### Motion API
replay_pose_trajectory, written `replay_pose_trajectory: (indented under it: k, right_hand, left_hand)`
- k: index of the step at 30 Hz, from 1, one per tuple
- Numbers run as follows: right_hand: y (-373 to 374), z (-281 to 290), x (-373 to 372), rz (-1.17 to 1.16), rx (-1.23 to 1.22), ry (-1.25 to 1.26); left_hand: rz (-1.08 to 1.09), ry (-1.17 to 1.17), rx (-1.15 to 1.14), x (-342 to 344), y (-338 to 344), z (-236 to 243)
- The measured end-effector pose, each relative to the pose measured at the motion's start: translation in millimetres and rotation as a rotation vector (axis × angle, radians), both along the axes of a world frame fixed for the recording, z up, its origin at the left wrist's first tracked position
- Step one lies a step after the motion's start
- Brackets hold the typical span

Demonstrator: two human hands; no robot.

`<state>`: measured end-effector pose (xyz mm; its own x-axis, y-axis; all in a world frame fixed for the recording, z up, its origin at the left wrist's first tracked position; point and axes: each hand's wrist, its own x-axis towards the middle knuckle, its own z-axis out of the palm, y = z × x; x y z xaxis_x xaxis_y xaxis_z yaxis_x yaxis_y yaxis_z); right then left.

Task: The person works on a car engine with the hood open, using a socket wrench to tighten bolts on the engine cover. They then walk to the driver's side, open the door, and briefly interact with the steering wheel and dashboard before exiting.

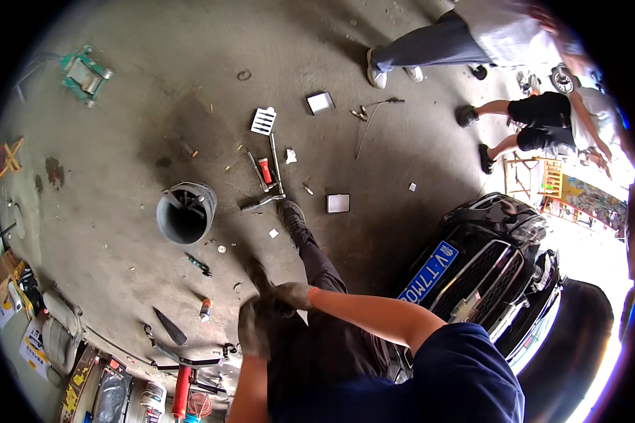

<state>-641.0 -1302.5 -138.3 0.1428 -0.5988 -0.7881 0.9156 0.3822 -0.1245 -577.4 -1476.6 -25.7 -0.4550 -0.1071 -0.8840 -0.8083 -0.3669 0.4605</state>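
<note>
Both of my hands wear greyish work gloves and come together in front of my dark trousers. My left hand (pixel 252 328) is smeared by motion, so its fingers do not show clearly. My right hand (pixel 293 295), with an orange glove cuff, reaches across next to it with the fingers curled in. Whether anything sits between the hands is hidden. Beyond them on the concrete floor stands a dark bucket (pixel 185 213). Near my shoe (pixel 291 211) lie a long-handled ratchet wrench (pixel 276 162) and a red-handled tool (pixel 264 170).
A black car front (pixel 480 275) with its hood up stands at right. Two people (pixel 437 42) are at the upper right. A white tray (pixel 263 120), small boxes (pixel 338 203), a can (pixel 205 310) and a green floor jack (pixel 86 75) are on the floor. Shelved supplies (pixel 113 388) line the lower left.
</note>
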Motion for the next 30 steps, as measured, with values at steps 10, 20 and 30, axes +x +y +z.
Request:
replay_pose_trajectory:
  k: [10,20,30]
  right_hand:
    - [46,242,37,-0.890,0.275,0.593]
    - [136,332,259,-1.770,1.374,0.699]
    - [169,373,525,-2.150,1.094,1.005]
  left_hand:
    - [0.008,0.313,0.748,-83,56,130]
    - [-0.771,0.386,1.041,120,230,251]
    - [-1.298,0.012,1.590,301,317,292]
